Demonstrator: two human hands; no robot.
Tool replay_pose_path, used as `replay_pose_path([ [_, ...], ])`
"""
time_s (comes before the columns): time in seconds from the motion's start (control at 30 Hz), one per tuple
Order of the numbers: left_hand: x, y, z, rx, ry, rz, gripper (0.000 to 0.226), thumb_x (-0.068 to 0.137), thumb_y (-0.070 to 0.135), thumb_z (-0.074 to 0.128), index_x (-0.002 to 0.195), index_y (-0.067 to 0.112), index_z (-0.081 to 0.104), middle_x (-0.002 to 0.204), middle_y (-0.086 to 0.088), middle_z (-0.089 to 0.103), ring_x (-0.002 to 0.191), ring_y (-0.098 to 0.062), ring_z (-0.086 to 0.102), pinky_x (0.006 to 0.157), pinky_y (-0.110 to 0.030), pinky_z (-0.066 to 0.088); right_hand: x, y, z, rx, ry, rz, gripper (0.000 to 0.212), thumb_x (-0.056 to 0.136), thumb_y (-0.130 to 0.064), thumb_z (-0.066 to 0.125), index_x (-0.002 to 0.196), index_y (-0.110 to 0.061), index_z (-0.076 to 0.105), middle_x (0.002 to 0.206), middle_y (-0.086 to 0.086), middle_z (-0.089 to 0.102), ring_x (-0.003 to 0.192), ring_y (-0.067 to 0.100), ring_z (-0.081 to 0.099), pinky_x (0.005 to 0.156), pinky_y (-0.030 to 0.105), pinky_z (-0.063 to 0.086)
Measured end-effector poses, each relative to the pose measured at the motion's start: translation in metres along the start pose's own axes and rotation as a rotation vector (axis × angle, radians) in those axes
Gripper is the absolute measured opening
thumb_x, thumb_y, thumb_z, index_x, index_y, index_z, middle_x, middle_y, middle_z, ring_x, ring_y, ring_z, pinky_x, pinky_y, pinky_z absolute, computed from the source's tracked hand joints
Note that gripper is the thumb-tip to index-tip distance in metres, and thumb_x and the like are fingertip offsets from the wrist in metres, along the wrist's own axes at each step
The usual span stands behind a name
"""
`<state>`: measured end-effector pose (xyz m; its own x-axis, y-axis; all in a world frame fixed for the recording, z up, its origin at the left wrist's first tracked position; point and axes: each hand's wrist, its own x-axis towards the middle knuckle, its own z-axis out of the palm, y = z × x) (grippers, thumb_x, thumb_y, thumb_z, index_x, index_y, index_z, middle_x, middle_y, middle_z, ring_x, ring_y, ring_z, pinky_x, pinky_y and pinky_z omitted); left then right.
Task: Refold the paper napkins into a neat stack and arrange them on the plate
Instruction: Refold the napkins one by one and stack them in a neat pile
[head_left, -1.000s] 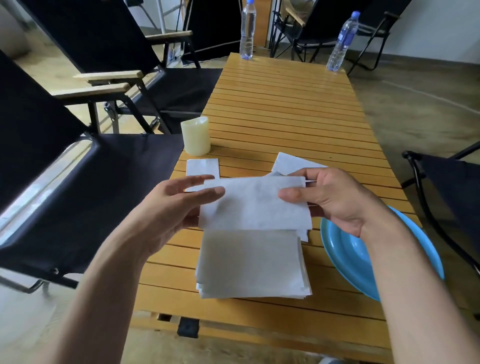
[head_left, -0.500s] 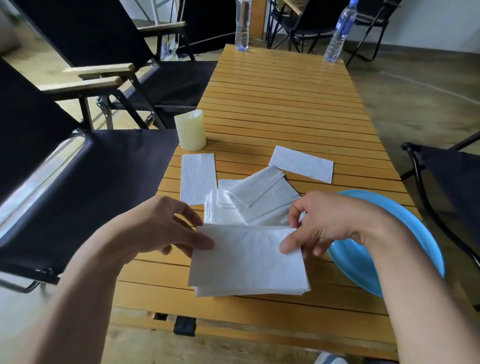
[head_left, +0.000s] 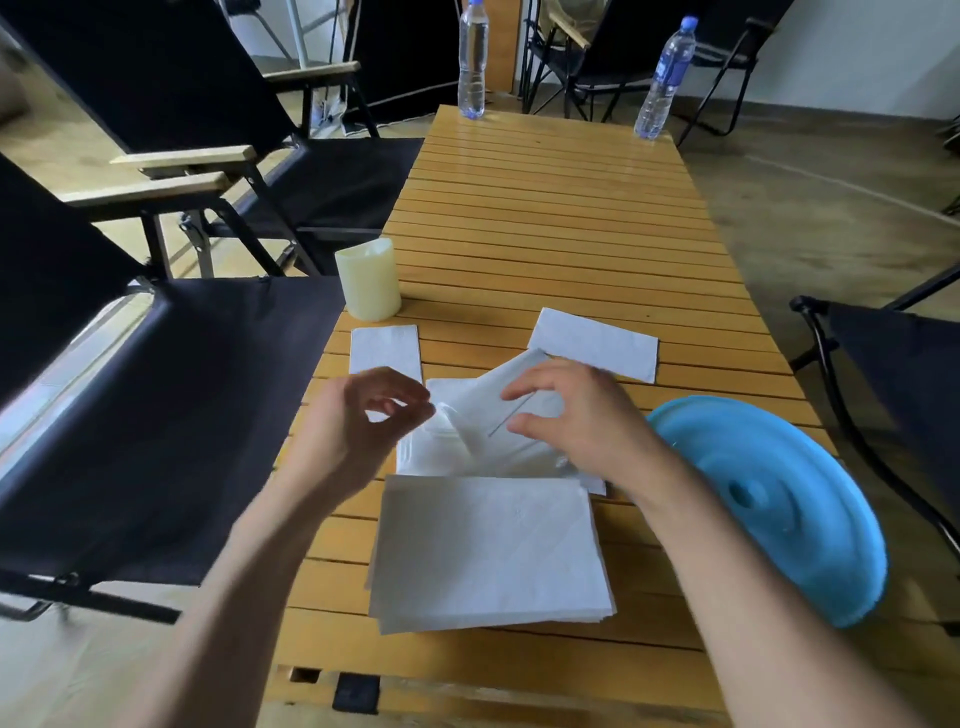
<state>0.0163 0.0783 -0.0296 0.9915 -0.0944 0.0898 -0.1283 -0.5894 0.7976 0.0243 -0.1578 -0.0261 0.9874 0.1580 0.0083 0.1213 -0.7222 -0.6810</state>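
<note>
A neat stack of folded white napkins (head_left: 488, 551) lies near the table's front edge. Just behind it sits a loose heap of crumpled napkins (head_left: 467, 431). My left hand (head_left: 353, 426) hovers over the heap's left side, fingers curled and apart, holding nothing. My right hand (head_left: 576, 415) hovers over the heap's right side, fingers spread, nothing gripped. One folded napkin (head_left: 385, 348) lies at the left, another folded napkin (head_left: 597, 343) at the back right. The blue plate (head_left: 779, 499) sits at the right edge, holding no napkins.
A cream candle (head_left: 369, 283) stands at the table's left edge. Two water bottles (head_left: 472, 57) (head_left: 665, 78) stand at the far end of the slatted wooden table (head_left: 561, 218). Black folding chairs (head_left: 156, 395) flank both sides.
Both hands set the folded napkin down on the front stack, let go, and moved back up over the loose heap.
</note>
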Motion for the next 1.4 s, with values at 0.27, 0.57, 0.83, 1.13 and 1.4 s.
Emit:
replay_pose_path([
  [0.27,0.014,-0.016,0.020,-0.149,-0.133,-0.101,0.018,0.078,0.014,0.084,0.085,0.028,0.077,0.083,0.017,0.076,0.077,-0.006,0.073,0.070,-0.027,0.056,0.019,0.006,0.036,-0.114,-0.019,-0.079,0.020,0.078,-0.029,0.081,0.097,-0.024,0.080,0.113,-0.009,0.072,0.108,0.010,0.062,0.094,0.034,0.050],
  [0.57,0.013,-0.003,0.008,-0.024,-0.009,0.107,0.042,0.071,0.036,0.085,0.109,0.043,0.069,0.123,0.020,0.061,0.103,0.000,0.063,0.074,-0.010,0.049,0.013,-0.018,0.011,-0.030,0.169,-0.158,0.011,0.089,-0.031,0.069,0.096,-0.026,0.076,0.103,-0.011,0.074,0.097,0.009,0.064,0.086,0.035,0.055],
  [0.83,0.002,0.025,-0.010,-0.062,0.194,0.215,0.009,0.083,0.034,0.075,0.090,0.038,0.073,0.093,0.026,0.073,0.093,0.008,0.067,0.081,-0.013,0.049,-0.011,-0.063,-0.007,0.082,0.305,-0.416,0.011,0.094,-0.022,0.068,0.100,-0.016,0.075,0.094,-0.009,0.075,0.089,0.008,0.067,0.081,0.029,0.052],
  [1.13,-0.001,0.017,-0.017,-0.381,0.228,0.182,0.023,0.094,-0.001,0.061,0.099,0.022,0.060,0.095,0.012,0.078,0.079,-0.004,0.072,0.055,-0.016,0.053,-0.008,-0.045,-0.017,0.472,0.109,-0.061,0.041,0.102,-0.054,0.042,0.113,-0.025,0.069,0.108,-0.008,0.074,0.108,0.002,0.066,0.097,0.020,0.048],
  [1.4,0.000,0.025,-0.022,-0.671,0.257,0.244,0.042,0.074,0.048,0.081,0.097,0.022,0.058,0.112,-0.004,0.076,0.099,-0.026,0.074,0.065,-0.046,0.062,-0.007,-0.037,-0.013,0.701,-0.095,0.216,0.033,0.093,-0.049,0.065,0.116,-0.026,0.068,0.110,-0.010,0.073,0.099,0.006,0.068,0.085,0.025,0.054],
])
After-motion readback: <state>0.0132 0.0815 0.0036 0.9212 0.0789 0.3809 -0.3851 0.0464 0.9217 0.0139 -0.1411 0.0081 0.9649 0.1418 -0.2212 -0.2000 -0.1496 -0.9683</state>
